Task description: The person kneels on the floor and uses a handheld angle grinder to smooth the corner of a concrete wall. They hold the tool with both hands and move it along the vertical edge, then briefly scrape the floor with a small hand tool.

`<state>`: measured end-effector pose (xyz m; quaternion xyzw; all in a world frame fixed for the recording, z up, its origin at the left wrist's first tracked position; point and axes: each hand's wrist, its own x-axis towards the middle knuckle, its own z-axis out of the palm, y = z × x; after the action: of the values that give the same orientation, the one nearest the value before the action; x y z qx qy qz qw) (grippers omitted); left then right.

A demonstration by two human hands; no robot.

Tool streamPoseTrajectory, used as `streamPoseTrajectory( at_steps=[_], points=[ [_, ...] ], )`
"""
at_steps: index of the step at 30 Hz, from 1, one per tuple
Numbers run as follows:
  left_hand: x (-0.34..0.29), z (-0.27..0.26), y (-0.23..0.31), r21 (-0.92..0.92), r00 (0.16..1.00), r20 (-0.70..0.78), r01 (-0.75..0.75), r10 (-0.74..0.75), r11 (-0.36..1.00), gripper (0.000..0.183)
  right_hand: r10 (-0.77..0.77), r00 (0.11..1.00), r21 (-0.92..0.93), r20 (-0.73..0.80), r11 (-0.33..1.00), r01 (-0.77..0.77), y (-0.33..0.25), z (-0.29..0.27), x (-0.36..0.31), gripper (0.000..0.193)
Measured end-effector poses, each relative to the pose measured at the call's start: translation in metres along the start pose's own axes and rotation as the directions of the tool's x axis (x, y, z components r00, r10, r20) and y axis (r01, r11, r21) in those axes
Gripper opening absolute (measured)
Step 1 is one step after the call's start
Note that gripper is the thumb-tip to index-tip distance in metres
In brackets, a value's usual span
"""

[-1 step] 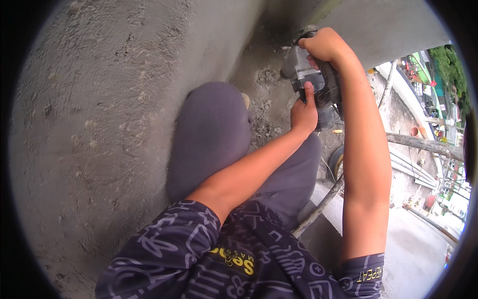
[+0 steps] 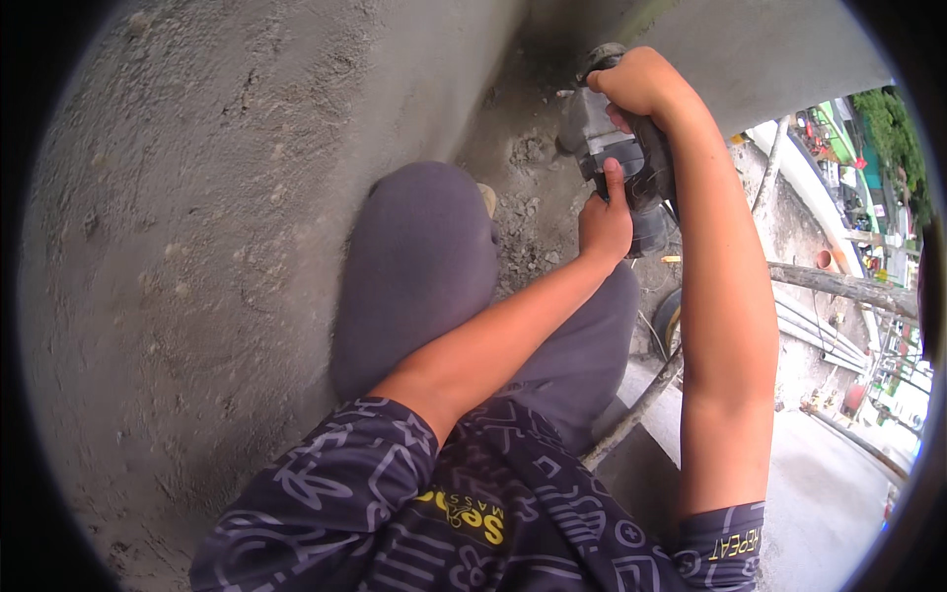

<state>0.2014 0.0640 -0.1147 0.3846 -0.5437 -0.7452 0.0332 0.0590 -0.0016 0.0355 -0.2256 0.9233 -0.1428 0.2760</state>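
Observation:
Beyond my knees I hold a grey and black rotary hammer (image 2: 592, 126) with both hands. My right hand (image 2: 646, 84) is wrapped round the dark handle at its far end. My left hand (image 2: 606, 225) grips the body lower down, its thumb lying up along the casing. The tool's working tip cannot be made out. Just left of the tool, broken grey rubble (image 2: 528, 202) lies on the ground in the corner between the walls.
A rough grey plastered wall (image 2: 227, 247) stands close on my left, and a smoother wall (image 2: 769, 59) is at the far right. Wooden poles (image 2: 838, 286) and white pipes (image 2: 814, 331) lie to the right. A dark round container (image 2: 667, 321) is beside my right forearm.
The rotary hammer and both hands have shifted very slightly farther away. The grip of each hand is the same.

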Motion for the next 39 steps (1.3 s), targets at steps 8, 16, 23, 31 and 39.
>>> streamPoseTrajectory(
  at_steps=[8,16,23,31,39],
  points=[
    [0.030,0.006,-0.031,-0.146,0.993,-0.061,0.093,-0.103,0.985,0.117,-0.081,0.991,-0.372,0.107,0.921,0.115,-0.017,0.044,0.026,0.036],
    [0.031,-0.011,-0.019,-0.330,0.970,0.034,0.239,-0.242,0.913,0.119,0.040,0.997,-0.395,0.072,0.919,-0.009,-0.066,0.065,0.033,0.028],
    [0.028,-0.006,-0.022,-0.198,0.985,-0.005,0.169,-0.173,0.966,0.121,0.014,0.998,-0.360,0.061,0.933,0.009,-0.046,0.050,0.025,0.031],
    [0.024,-0.009,-0.026,-0.150,0.989,-0.055,0.129,-0.138,0.980,0.123,-0.039,0.998,-0.348,0.041,0.936,0.051,-0.035,0.057,0.022,0.034],
    [0.021,-0.010,-0.030,-0.040,0.996,-0.063,0.068,-0.070,0.997,0.119,-0.053,0.998,-0.401,-0.018,0.915,0.041,-0.014,0.052,0.020,0.043]
  ],
)
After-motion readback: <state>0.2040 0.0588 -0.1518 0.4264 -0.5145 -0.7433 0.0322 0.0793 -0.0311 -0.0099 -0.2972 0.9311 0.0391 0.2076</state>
